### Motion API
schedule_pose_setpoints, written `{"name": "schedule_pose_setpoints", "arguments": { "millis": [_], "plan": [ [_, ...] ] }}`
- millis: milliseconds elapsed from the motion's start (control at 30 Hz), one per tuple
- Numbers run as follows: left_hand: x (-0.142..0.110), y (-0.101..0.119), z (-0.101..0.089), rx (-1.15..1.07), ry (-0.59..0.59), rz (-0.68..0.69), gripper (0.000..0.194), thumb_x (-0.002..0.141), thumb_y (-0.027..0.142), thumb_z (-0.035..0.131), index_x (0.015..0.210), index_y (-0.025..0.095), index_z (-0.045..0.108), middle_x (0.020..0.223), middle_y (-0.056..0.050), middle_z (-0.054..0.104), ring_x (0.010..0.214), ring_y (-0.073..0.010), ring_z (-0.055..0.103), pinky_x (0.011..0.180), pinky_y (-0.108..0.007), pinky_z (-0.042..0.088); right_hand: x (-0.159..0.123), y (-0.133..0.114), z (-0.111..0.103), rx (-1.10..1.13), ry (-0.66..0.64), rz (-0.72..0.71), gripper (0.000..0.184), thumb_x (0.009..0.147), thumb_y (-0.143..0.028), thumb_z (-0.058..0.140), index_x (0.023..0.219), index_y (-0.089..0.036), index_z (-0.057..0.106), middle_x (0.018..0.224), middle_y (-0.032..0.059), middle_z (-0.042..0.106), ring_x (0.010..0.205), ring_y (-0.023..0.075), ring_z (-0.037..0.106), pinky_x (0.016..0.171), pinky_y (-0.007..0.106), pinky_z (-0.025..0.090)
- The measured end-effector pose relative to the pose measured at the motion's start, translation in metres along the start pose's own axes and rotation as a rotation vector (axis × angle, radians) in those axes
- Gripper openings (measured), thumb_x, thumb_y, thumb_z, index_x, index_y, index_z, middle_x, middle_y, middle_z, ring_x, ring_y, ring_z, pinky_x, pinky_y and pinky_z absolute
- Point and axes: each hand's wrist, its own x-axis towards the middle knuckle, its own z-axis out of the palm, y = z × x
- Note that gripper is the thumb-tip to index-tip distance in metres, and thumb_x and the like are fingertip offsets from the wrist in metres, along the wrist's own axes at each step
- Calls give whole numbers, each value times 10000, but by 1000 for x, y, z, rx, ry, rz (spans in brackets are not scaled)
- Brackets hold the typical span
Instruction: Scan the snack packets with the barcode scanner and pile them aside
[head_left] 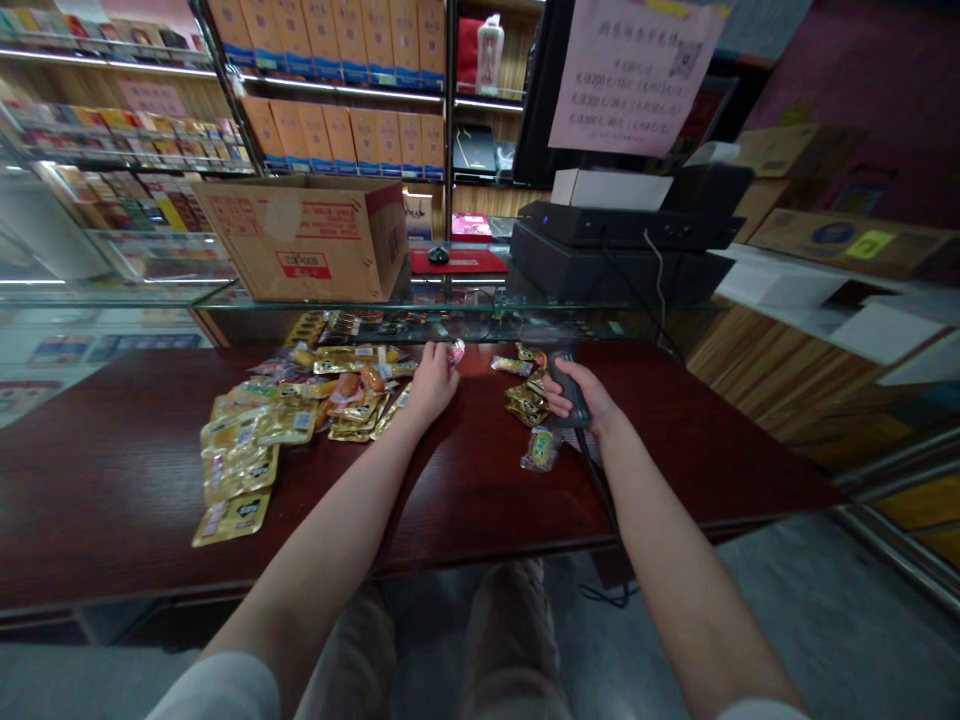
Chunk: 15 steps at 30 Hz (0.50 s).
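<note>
So there's a person at a dark red-brown table (465, 500), both hands over the far half. The right hand (583, 395) has its fingers wrapped around a dark handheld device (568, 392), with a black cable (598, 485) running from it toward the near edge.

The left hand (435, 382) is further left, fingers bent and bunched together, right up against a small pink-and-white wrapped snack (457, 351) on the far side of the table. Fingertips are mostly hidden, so can't tell if it's actually pinched.

Left of that hand is a messy heap of gold packets (238, 470), overlapping, with brownish wrapped sausages (349, 387) mixed in. Just left of the device there's a smaller gold pile (525, 402), and a clear-wrapped piece with a green and yellow label (540, 449) sits nearer.

Beyond the table is a glass counter: open cardboard box (300, 240) on the left, black mouse (439, 256) on a red mat (476, 262) around the middle, and black boxy equipment (600, 262) on the right.
</note>
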Motion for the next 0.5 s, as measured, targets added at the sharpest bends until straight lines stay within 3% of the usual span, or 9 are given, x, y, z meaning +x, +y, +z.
{"name": "schedule_pose_setpoints", "arguments": {
  "millis": [167, 300, 400, 500],
  "plan": [
    [2, -13, -35, 286, 46, -270, 276, 889, 205, 429, 1113, 138, 575, 1208, -192, 551, 1062, -318, 603, 904, -432, 478, 6, -4, -24, 75, 189, -39, 324, 775, -417, 717, 894, -227, 483, 537, -85, 458, 365, 63, 360, 328, 196, 335],
    [-2, -21, -54, 503, 161, -446, 344, 876, 263, 453, 1118, 71, 602, 1252, -287, 540, 1203, -451, 497, 967, -592, 391, 6, -7, -41, 140, 289, -50, 341, 763, -410, 724, 876, -239, 451, 525, -93, 456, 369, 63, 389, 343, 185, 359],
    [-4, -11, -50, 521, 219, -333, 355, 875, 232, 451, 1163, 80, 592, 1412, -282, 443, 1310, -444, 395, 1038, -614, 317, 5, -8, -44, 178, 346, -40, 315, 779, -386, 711, 871, -237, 449, 517, -93, 468, 375, 64, 404, 350, 179, 368],
    [4, 14, -27, 453, 26, -20, 349, 895, 211, 442, 1201, 135, 590, 1414, -203, 482, 1309, -360, 429, 1092, -531, 316, 5, -8, -40, 200, 387, 0, 270, 800, -356, 688, 867, -222, 463, 507, -90, 476, 366, 60, 395, 345, 174, 351]
  ]
}}
